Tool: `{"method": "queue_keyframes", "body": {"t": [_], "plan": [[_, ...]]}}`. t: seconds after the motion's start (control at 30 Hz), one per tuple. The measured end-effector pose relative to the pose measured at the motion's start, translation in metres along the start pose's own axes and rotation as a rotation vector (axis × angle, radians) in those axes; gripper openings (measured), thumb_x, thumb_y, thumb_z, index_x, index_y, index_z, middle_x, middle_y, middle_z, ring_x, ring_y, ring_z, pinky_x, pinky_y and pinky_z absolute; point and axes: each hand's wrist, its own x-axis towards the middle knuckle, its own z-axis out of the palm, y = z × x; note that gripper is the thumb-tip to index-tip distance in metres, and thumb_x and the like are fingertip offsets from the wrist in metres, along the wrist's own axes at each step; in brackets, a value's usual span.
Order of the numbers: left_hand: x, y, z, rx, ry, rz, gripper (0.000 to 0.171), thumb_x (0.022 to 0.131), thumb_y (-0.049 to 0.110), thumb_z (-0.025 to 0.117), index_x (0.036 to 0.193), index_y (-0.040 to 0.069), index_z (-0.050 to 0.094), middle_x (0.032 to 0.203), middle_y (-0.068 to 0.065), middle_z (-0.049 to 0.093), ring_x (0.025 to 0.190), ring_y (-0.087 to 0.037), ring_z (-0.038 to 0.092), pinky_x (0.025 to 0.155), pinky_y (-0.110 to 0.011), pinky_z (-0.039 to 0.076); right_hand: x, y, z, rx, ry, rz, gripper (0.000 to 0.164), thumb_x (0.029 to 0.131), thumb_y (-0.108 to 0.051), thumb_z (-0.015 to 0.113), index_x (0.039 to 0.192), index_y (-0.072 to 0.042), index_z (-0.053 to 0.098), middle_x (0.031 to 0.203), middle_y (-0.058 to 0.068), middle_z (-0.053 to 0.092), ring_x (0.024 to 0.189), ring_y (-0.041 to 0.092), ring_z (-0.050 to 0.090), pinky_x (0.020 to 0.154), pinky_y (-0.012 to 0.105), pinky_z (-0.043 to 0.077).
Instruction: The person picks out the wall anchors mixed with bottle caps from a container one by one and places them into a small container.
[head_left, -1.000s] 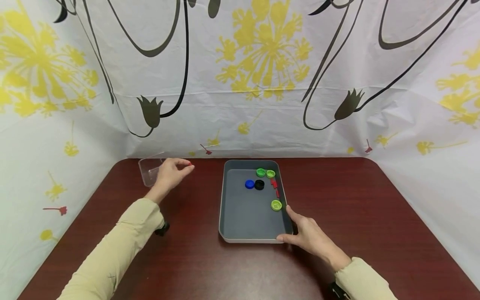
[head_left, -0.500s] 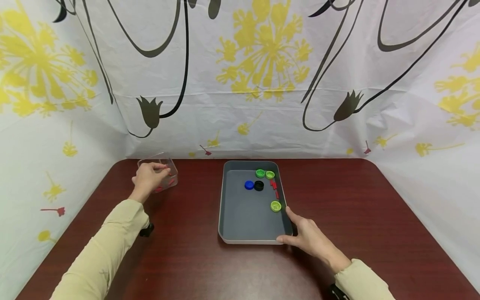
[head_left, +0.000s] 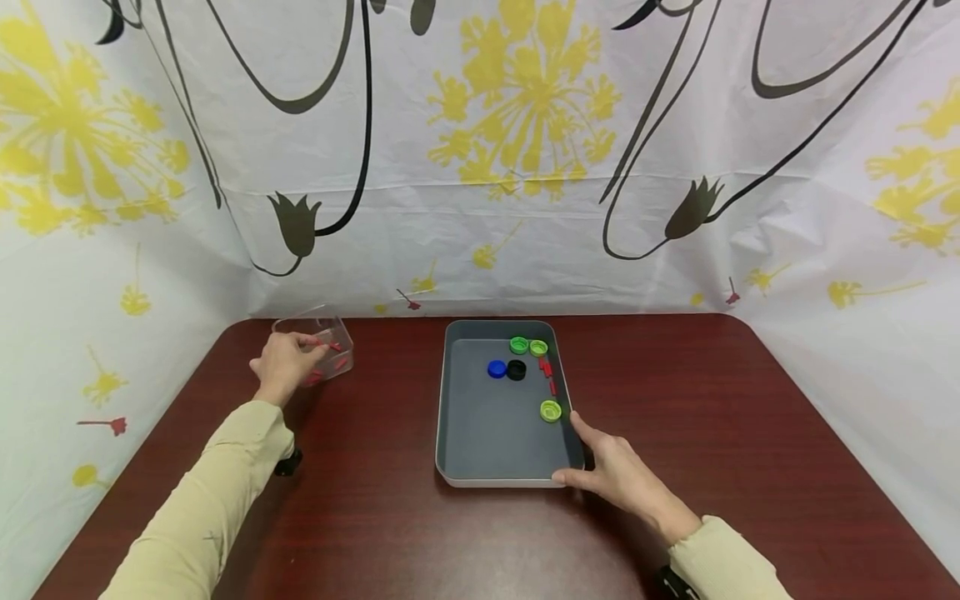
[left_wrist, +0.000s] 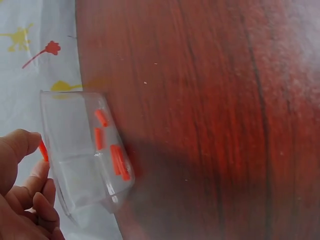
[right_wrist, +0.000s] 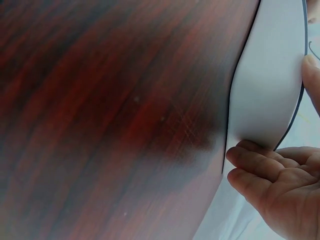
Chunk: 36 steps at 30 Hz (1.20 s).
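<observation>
A short red stick [left_wrist: 43, 150] is pinched between the thumb and a finger of my left hand [head_left: 287, 362], over the clear plastic box [left_wrist: 75, 130]. Several more red sticks [left_wrist: 101, 118] lie inside that box. My right hand [head_left: 626, 475] grips the near right corner of the grey tray [head_left: 495, 446], its thumb on the rim and other fingers against the outer side. On the tray sit a blue cap [head_left: 497, 368], a black cap [head_left: 516, 370], a green cap [head_left: 519, 345] and two lime caps, one far [head_left: 538, 348] and one near [head_left: 551, 411]. Between the lime caps lie red sticks [head_left: 547, 369].
A dark red wooden table [head_left: 375, 517] carries the box at its far left and the tray in the middle. White cloth with yellow flowers [head_left: 525, 108] hangs behind the table and along both sides.
With a red stick in its fingers, my left hand has moved left, from right of the plastic box to over it. My right hand stays at the tray corner; the caps have not moved.
</observation>
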Motion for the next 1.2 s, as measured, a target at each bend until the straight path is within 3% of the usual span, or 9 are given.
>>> {"method": "queue_keyframes", "body": {"t": [0.33, 0.63, 0.73, 0.83, 1.0, 1.1, 1.2], "plan": [[-0.002, -0.005, 0.005, 0.045, 0.015, -0.016, 0.033, 0.086, 0.026, 0.065, 0.106, 0.0, 0.07, 0.11, -0.025, 0.061, 0.1, -0.045, 0.055, 0.08, -0.061, 0.031, 0.001, 0.0, -0.001, -0.015, 0.005, -0.02, 0.092, 0.075, -0.036, 0.077, 0.139, 0.014, 0.033, 0.138, 0.029, 0.041, 0.122, 0.036, 0.051, 0.089, 0.042, 0.048], [-0.001, -0.004, 0.005, 0.03, 0.03, -0.009, 0.032, 0.086, 0.025, 0.064, 0.107, 0.001, 0.069, 0.113, -0.026, 0.06, 0.101, -0.046, 0.055, 0.08, -0.06, 0.031, 0.002, 0.0, -0.001, -0.019, 0.005, -0.031, 0.092, 0.075, -0.036, 0.077, 0.138, 0.014, 0.033, 0.138, 0.029, 0.041, 0.121, 0.036, 0.051, 0.089, 0.042, 0.048], [-0.001, 0.002, 0.007, 0.003, 0.026, 0.023, 0.032, 0.087, 0.025, 0.064, 0.108, 0.002, 0.069, 0.114, -0.024, 0.06, 0.102, -0.044, 0.054, 0.08, -0.061, 0.031, 0.001, 0.001, -0.001, -0.024, 0.003, -0.023, 0.093, 0.075, -0.038, 0.077, 0.139, 0.013, 0.033, 0.138, 0.029, 0.042, 0.12, 0.036, 0.052, 0.088, 0.042, 0.049], [-0.002, 0.017, 0.009, -0.044, 0.008, 0.094, 0.032, 0.087, 0.026, 0.063, 0.108, 0.003, 0.07, 0.115, -0.023, 0.06, 0.105, -0.041, 0.054, 0.081, -0.061, 0.031, 0.001, 0.001, -0.001, -0.029, 0.004, -0.021, 0.094, 0.075, -0.039, 0.077, 0.139, 0.013, 0.033, 0.138, 0.03, 0.042, 0.12, 0.036, 0.052, 0.087, 0.042, 0.049], [-0.003, 0.059, 0.018, -0.129, -0.029, 0.253, 0.032, 0.088, 0.024, 0.064, 0.109, 0.001, 0.069, 0.111, -0.022, 0.063, 0.104, -0.036, 0.055, 0.086, -0.053, 0.04, 0.0, 0.001, -0.001, -0.028, 0.009, -0.029, 0.093, 0.075, -0.038, 0.077, 0.138, 0.014, 0.033, 0.138, 0.029, 0.041, 0.12, 0.036, 0.052, 0.088, 0.042, 0.049], [-0.005, 0.089, 0.028, -0.187, -0.09, 0.334, 0.032, 0.088, 0.021, 0.065, 0.111, -0.001, 0.068, 0.115, -0.021, 0.063, 0.112, -0.036, 0.053, 0.095, -0.047, 0.04, -0.001, 0.0, -0.001, -0.023, 0.012, -0.028, 0.093, 0.075, -0.037, 0.077, 0.138, 0.014, 0.033, 0.138, 0.03, 0.042, 0.119, 0.036, 0.053, 0.088, 0.042, 0.049], [-0.01, 0.118, 0.039, -0.225, -0.17, 0.379, 0.031, 0.088, 0.022, 0.066, 0.111, 0.001, 0.069, 0.116, -0.017, 0.064, 0.116, -0.033, 0.053, 0.098, -0.045, 0.04, -0.001, 0.0, -0.001, -0.016, 0.014, -0.025, 0.092, 0.075, -0.036, 0.077, 0.138, 0.014, 0.033, 0.138, 0.03, 0.042, 0.108, 0.033, 0.06, 0.087, 0.042, 0.049]]}}
